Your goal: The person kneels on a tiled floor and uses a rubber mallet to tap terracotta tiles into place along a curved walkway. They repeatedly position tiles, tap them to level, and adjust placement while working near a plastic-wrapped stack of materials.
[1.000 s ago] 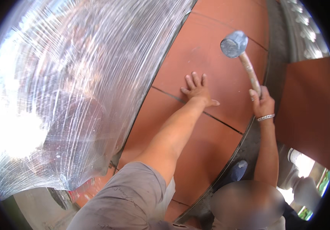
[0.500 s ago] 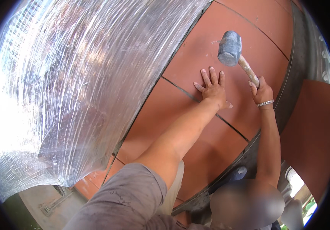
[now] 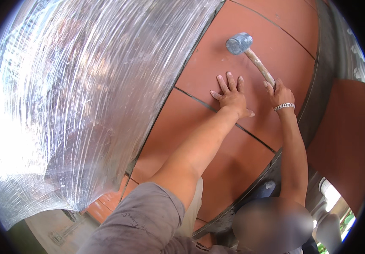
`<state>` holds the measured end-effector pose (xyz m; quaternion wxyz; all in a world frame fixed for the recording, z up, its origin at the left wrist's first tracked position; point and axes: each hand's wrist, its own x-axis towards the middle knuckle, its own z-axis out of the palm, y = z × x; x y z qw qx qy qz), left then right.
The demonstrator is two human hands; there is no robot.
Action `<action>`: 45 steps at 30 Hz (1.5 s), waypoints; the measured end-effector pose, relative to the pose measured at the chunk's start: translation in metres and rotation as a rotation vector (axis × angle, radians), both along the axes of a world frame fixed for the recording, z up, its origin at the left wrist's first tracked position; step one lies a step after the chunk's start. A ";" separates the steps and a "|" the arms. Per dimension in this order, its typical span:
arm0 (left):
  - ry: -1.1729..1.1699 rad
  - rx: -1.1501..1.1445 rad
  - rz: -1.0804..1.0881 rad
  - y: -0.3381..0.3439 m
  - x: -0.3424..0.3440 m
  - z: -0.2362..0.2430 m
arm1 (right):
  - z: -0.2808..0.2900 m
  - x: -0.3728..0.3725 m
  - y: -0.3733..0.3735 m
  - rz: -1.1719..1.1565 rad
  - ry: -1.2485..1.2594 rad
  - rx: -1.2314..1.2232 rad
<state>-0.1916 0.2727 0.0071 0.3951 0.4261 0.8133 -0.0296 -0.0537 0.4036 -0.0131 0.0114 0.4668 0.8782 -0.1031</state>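
Observation:
My left hand lies flat with fingers spread on a terracotta-coloured floor tile, its heel close to a dark joint. My right hand is wrapped round the lower end of the wooden handle of a rubber mallet. The mallet's grey, scuffed head is beyond my left fingertips, low over the same tile; whether it touches the surface I cannot tell. Another terracotta tile lies on the near side of the joint.
A large bulk wrapped in shiny clear plastic film borders the tiles on the left. Along the right runs a dark curved edge strip, with a brown-red panel beyond it. A greyish patch of floor shows at lower left.
The mallet head has swung down and to the left, closer to the tile, and my right hand has moved slightly left with it. My left hand stays flat on the tile.

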 end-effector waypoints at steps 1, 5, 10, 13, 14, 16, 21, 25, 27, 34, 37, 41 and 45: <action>0.012 -0.004 -0.003 0.000 0.001 0.000 | 0.002 0.000 -0.003 -0.015 -0.020 -0.065; 0.046 0.001 -0.015 0.002 0.002 0.001 | 0.008 0.003 -0.004 -0.040 -0.081 -0.118; 0.153 -0.036 -0.046 0.008 0.014 -0.001 | 0.013 0.022 -0.007 -0.062 -0.097 -0.227; 0.184 -0.035 -0.059 0.009 0.022 -0.001 | 0.019 0.036 -0.013 -0.117 -0.074 -0.216; 0.183 -0.026 -0.062 0.010 0.022 -0.001 | 0.022 0.042 -0.013 -0.106 -0.064 -0.223; 0.201 -0.027 -0.071 0.009 0.023 0.000 | 0.032 0.056 -0.016 -0.115 -0.031 -0.267; 0.241 -0.046 -0.095 0.009 0.029 0.000 | 0.047 0.105 -0.032 -0.156 0.296 -0.340; 0.259 -0.054 -0.102 0.010 0.032 -0.001 | 0.049 0.129 -0.041 -0.285 0.236 -0.404; 0.261 -0.047 -0.107 0.010 0.032 -0.001 | 0.049 0.133 -0.042 -0.328 0.145 -0.432; 0.267 -0.042 -0.114 0.008 0.034 -0.004 | 0.039 0.129 -0.058 -0.347 0.011 -0.464; 0.282 -0.034 -0.123 0.008 0.034 -0.007 | 0.032 0.125 -0.061 -0.355 0.021 -0.417; 0.258 -0.042 -0.088 0.009 0.028 -0.003 | 0.036 0.098 -0.058 -0.318 0.018 -0.345; 0.189 -0.071 -0.090 0.012 0.025 0.003 | 0.044 0.056 -0.060 -0.311 0.130 -0.323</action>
